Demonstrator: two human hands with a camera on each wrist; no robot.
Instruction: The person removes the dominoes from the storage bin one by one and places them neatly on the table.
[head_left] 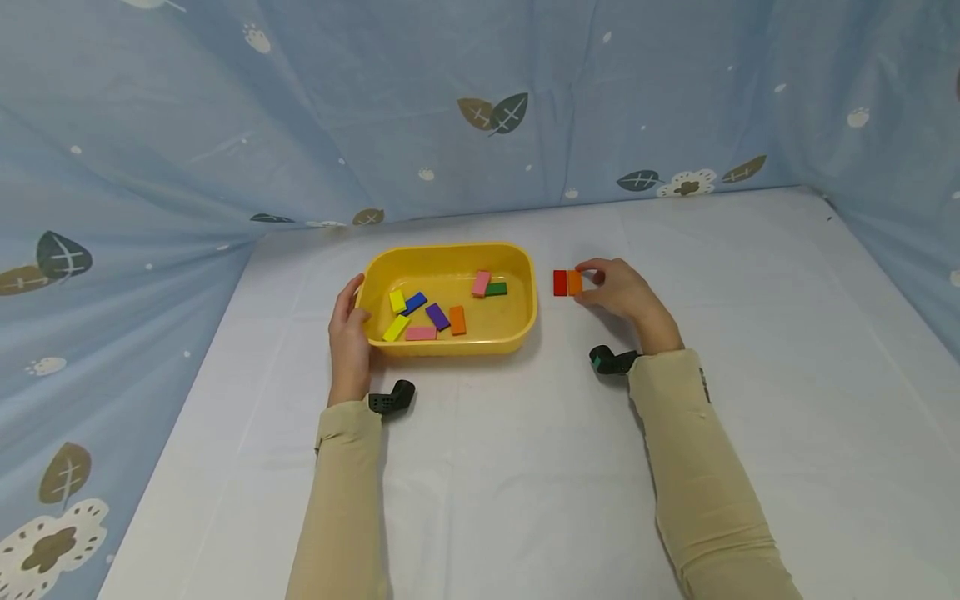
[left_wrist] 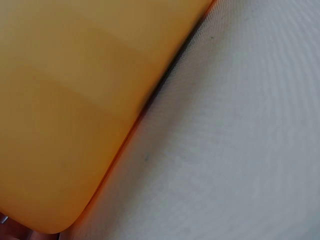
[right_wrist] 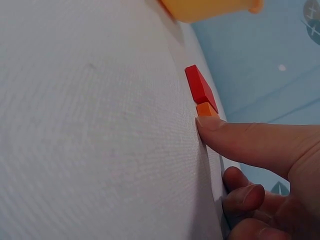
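Observation:
My left hand [head_left: 349, 337] holds the left end of a yellow plastic tub [head_left: 450, 347], thumb over the rim and fingers round the outer wall. In the left wrist view the tub's side [left_wrist: 75, 100] fills much of the picture. With thumb and forefinger, my right hand [head_left: 624, 293] pinches an orange block [head_left: 575, 282] at its two short ends. Right beside it on the white cloth lies a red block [head_left: 560, 282]. The right wrist view has the thumb at the end of the orange block [right_wrist: 205, 108], in line with the red one [right_wrist: 201, 90].
Inside the tub lie several small blocks: yellow [head_left: 397, 328], blue [head_left: 415, 302], purple [head_left: 437, 317], orange [head_left: 457, 320], pink [head_left: 421, 333] and green [head_left: 497, 289]. A white cloth [head_left: 517, 467] covers the table. Blue patterned curtain [head_left: 420, 108] hangs behind and at both sides.

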